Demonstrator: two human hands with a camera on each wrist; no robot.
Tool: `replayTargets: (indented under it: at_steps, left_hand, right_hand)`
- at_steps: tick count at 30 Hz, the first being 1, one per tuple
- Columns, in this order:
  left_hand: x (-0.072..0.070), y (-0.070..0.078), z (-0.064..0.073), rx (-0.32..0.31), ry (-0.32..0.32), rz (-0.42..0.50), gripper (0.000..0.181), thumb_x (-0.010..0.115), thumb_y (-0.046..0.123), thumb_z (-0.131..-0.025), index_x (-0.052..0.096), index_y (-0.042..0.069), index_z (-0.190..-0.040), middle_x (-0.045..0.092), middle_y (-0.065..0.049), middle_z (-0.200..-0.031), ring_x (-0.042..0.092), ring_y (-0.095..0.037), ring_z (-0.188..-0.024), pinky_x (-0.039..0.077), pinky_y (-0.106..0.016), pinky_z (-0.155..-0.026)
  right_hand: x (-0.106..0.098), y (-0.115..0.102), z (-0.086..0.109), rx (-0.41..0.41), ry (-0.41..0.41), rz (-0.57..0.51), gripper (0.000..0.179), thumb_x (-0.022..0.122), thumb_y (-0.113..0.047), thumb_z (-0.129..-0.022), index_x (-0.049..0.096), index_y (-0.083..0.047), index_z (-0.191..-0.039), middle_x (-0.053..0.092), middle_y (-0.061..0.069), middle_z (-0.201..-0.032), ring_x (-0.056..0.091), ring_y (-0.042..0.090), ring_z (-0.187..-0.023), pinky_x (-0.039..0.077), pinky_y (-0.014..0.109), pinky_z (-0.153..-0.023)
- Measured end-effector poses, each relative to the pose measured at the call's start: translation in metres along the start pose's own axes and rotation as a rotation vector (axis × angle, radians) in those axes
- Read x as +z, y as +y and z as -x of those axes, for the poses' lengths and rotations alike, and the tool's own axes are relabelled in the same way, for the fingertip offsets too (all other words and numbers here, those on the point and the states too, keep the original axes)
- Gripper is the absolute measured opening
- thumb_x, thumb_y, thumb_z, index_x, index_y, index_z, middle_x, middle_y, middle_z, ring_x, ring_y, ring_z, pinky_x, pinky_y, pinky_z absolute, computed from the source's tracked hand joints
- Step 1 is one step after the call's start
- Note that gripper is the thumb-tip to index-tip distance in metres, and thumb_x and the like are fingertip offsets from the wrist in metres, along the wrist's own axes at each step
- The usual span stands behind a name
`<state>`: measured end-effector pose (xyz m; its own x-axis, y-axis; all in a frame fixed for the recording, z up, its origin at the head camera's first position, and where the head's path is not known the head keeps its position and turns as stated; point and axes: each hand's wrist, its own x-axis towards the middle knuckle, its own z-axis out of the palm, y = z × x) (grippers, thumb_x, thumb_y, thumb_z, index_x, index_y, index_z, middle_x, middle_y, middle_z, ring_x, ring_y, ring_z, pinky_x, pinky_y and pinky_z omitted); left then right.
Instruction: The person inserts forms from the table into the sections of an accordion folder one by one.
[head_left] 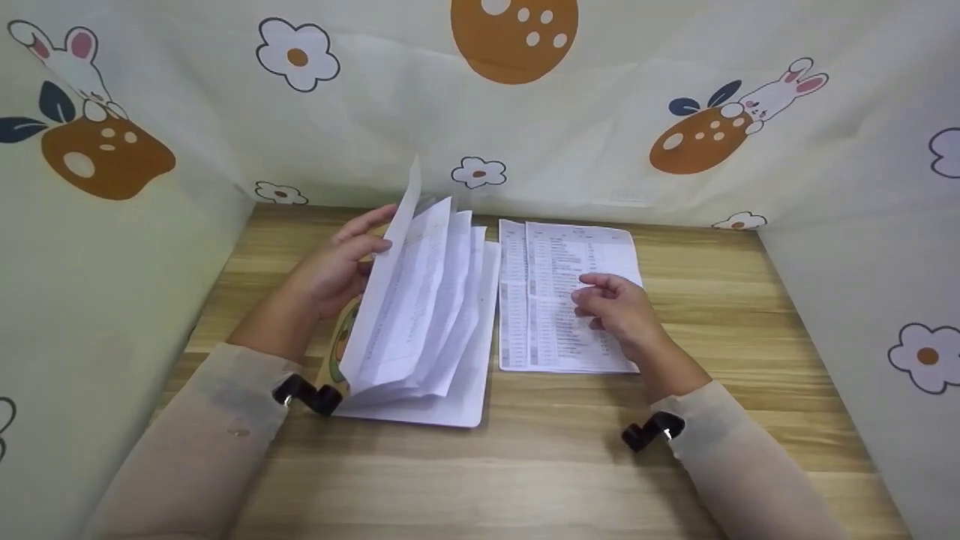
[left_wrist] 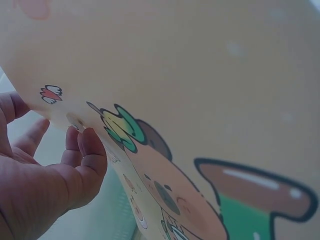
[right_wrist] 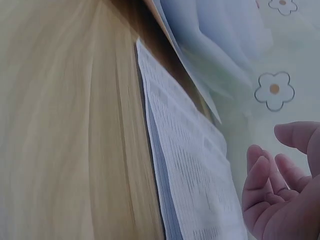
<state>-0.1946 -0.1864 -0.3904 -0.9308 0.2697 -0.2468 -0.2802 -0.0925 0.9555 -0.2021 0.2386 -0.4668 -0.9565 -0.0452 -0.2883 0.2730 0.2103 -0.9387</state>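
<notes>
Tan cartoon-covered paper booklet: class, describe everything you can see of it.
The tan cartoon-covered paper booklet lies partly open on the brown wood-grained table. Its cover is raised, held near the edge by the bare left hand. Several thin white leaves stand fanned; some bear print too small to read.

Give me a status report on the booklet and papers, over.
Left grip holding booklet part-open. Right grip empty, above printed papers. No obstacle seen between booklet and papers.
</notes>
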Motion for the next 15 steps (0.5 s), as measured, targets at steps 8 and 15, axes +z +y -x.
replayTargets:
  at_steps: [8,15]
  left_hand:
    - [0.001,-0.001,0.000,-0.002,0.004,0.010,0.061,0.051,0.013,-0.108,0.040,0.030,-0.166,0.054,-0.004,-0.146,0.064,-0.030,-0.121,0.061,-0.033,-0.092]
    - [0.003,-0.002,-0.001,0.006,-0.007,0.018,0.061,0.050,0.011,-0.108,0.039,0.028,-0.166,0.058,-0.002,-0.139,0.065,-0.030,-0.119,0.062,-0.032,-0.090]
  right_hand:
    - [-0.038,0.007,-0.018,0.033,0.116,0.170,0.057,0.076,-0.022,-0.098,0.058,-0.004,-0.149,0.071,-0.004,-0.109,0.074,0.016,-0.097,0.059,0.030,-0.080]
    - [-0.061,0.013,-0.034,0.057,0.237,0.288,0.065,0.079,-0.021,-0.095,0.055,-0.006,-0.154,0.064,0.012,-0.133,0.063,0.019,-0.109,0.055,0.023,-0.085]
